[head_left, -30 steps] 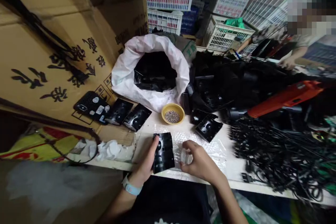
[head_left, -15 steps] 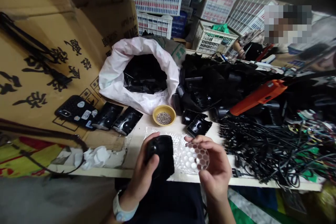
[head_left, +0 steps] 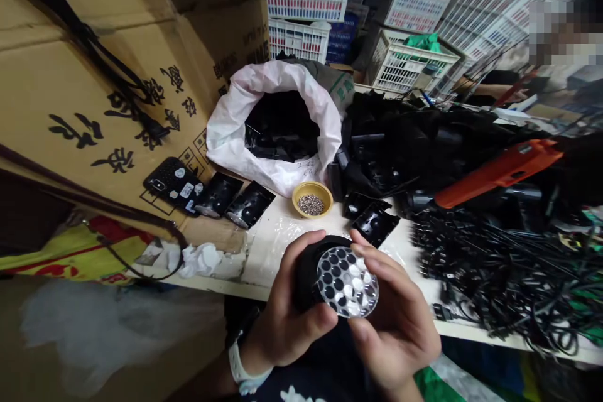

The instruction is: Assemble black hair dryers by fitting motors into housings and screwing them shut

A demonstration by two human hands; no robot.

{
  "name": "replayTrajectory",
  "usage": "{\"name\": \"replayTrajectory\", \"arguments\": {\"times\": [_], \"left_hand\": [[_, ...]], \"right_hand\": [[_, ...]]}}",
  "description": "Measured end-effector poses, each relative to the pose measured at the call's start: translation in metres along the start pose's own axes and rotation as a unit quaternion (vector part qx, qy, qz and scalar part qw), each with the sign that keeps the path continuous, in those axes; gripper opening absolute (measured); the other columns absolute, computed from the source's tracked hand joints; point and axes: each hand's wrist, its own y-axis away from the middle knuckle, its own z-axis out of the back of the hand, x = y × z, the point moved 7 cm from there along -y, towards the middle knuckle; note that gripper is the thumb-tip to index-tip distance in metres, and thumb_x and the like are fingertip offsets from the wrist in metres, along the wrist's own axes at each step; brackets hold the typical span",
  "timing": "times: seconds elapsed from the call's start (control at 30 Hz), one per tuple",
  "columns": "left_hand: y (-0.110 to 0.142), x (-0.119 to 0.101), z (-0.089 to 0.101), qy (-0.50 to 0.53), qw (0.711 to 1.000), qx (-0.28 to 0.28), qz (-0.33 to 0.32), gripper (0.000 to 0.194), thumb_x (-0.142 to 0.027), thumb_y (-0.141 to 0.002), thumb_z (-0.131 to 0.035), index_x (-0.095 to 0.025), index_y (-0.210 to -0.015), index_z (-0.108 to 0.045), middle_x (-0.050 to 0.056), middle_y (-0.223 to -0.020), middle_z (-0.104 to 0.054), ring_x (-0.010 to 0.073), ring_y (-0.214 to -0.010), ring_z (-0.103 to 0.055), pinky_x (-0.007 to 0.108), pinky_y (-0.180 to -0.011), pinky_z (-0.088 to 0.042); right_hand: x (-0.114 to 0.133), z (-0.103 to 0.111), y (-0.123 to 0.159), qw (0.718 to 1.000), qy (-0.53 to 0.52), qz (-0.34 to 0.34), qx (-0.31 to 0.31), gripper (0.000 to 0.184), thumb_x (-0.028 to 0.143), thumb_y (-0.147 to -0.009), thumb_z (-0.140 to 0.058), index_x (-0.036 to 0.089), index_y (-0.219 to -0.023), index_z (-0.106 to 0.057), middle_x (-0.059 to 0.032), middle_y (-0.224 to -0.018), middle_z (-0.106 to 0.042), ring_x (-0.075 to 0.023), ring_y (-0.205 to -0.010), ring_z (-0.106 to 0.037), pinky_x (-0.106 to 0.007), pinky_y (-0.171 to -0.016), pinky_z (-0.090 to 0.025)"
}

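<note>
My left hand (head_left: 301, 311) is wrapped round a black plastic housing (head_left: 307, 267), thumb at the front and fingers behind. Between thumb and fingers my right hand (head_left: 393, 311) pinches a clear round lens disc (head_left: 347, 282) with a honeycomb of round cells. The disc lies against the housing's open face, tilted towards me; whether it is seated cannot be made out. Just beyond the hands, black half shells (head_left: 374, 221) rest on the bench. A yellow bowl (head_left: 311, 186) of small metal screws stands behind them.
A white sack (head_left: 221, 138) holding black parts stands at the back. More half shells (head_left: 252, 204) and a phone (head_left: 173, 185) lie left. On the right are an orange-handled tool (head_left: 499, 174) and heaped black cables (head_left: 490, 282). Crates and a person are farther back.
My two hands have come together, bringing the clear disc from beside the housing onto its face. The housing has turned, and the whole view has shifted.
</note>
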Motion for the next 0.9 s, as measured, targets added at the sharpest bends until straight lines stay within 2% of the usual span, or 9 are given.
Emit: {"name": "replayTrajectory", "arguments": {"times": [0.23,0.5,0.7,0.9], "left_hand": [[0.002,-0.002,0.001,-0.039,0.999,0.006,-0.009,0.061,-0.046,-0.087,-0.065,-0.038,-0.142,-0.041,-0.003,-0.135,-0.057,0.0145,-0.119,-0.058,0.02,-0.103,-0.044],[0.006,-0.001,0.004,-0.13,0.991,-0.01,-0.009,0.061,-0.045,-0.09,-0.062,-0.04,-0.145,-0.036,-0.001,-0.143,-0.052,0.0203,-0.127,-0.054,0.027,-0.107,-0.044],[0.009,0.002,0.003,-0.15,0.989,-0.003,-0.006,0.063,-0.047,-0.09,-0.06,-0.04,-0.147,-0.033,-0.001,-0.147,-0.047,0.0212,-0.132,-0.049,0.028,-0.11,-0.041],[0.009,0.005,0.003,-0.15,0.989,0.005,0.002,0.058,-0.047,-0.094,-0.054,-0.039,-0.147,-0.032,-0.004,-0.151,-0.042,0.0187,-0.136,-0.044,0.025,-0.114,-0.035]], "right_hand": [[0.002,0.003,0.007,0.999,0.042,-0.022,-0.002,0.044,0.023,-0.088,-0.068,0.009,-0.13,-0.06,-0.0175,-0.123,-0.066,-0.0371,-0.119,-0.061,-0.06,-0.099,-0.052],[0.006,0.005,0.012,0.996,0.061,-0.043,-0.048,0.042,0.021,-0.086,-0.07,0.017,-0.127,-0.062,-0.0143,-0.125,-0.065,-0.0355,-0.116,-0.063,-0.061,-0.099,-0.052],[0.004,0.005,0.011,0.995,0.057,-0.057,-0.052,0.04,0.018,-0.085,-0.071,0.017,-0.125,-0.062,-0.0144,-0.123,-0.064,-0.0328,-0.115,-0.063,-0.057,-0.099,-0.053],[0.004,0.006,0.012,0.995,0.049,-0.062,-0.065,0.039,0.016,-0.083,-0.074,0.016,-0.121,-0.064,-0.0145,-0.119,-0.064,-0.031,-0.114,-0.063,-0.054,-0.099,-0.053]]}}
